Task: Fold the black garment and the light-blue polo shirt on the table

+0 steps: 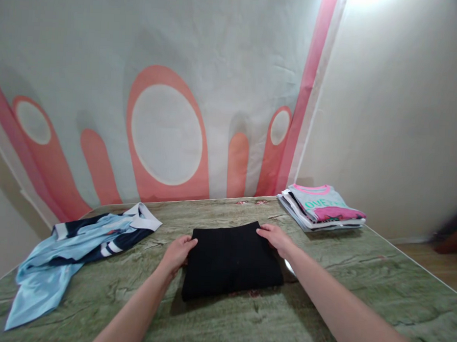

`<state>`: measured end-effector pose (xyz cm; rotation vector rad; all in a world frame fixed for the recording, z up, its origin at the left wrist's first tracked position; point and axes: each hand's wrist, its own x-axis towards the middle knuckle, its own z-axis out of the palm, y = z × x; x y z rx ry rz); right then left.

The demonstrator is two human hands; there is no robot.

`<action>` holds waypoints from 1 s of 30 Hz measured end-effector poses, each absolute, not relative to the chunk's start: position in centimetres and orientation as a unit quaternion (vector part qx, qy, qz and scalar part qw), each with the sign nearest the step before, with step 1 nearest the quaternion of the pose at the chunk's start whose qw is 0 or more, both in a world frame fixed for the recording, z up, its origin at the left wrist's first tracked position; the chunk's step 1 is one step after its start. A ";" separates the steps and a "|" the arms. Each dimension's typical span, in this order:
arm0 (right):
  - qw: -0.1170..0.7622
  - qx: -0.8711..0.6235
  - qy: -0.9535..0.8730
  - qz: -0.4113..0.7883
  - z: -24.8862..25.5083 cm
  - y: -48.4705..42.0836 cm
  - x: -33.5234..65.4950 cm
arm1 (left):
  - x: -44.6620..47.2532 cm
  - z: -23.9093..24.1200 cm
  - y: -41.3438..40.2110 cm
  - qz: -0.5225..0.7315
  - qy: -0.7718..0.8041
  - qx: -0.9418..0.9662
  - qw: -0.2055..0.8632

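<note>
A folded black garment [229, 260] lies flat in the middle of a green marbled table [243, 325]. My left hand [178, 252] rests at the garment's left edge, near its far corner, fingers curled over the fabric. My right hand [276, 238] lies on the garment's far right corner with the fingers stretched flat on the cloth. Both forearms reach in from the near edge.
A crumpled light-blue and navy shirt with a white collar [75, 244] lies at the table's left. A stack of folded clothes [320, 206], a grey shirt with green lettering on top, sits at the far right corner. A wall with an orange-patterned cloth stands behind.
</note>
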<state>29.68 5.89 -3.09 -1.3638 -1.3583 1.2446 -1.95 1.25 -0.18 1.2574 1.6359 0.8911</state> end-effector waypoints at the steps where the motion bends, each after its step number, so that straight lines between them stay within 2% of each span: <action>1: 0.421 -0.548 -0.542 0.478 -3.7 5.9 29.7 | -2.0 -0.5 1.2 0.360 0.659 0.507 0.423; 9: 0.458 -0.577 -0.587 0.338 -5.6 6.9 29.7 | -2.5 -1.8 1.8 0.379 0.659 0.537 0.365; 15: 0.442 -0.613 -0.598 0.266 -6.1 7.1 30.0 | -2.7 -2.1 2.0 0.354 0.678 0.568 0.304; 22: 0.414 -0.651 -0.600 0.212 -5.4 6.6 29.6 | -2.4 -1.3 2.0 0.321 0.715 0.583 0.215; 30: 0.394 -0.659 -0.613 0.187 -5.2 6.3 29.4 | -2.5 -1.9 1.9 0.301 0.714 0.609 0.172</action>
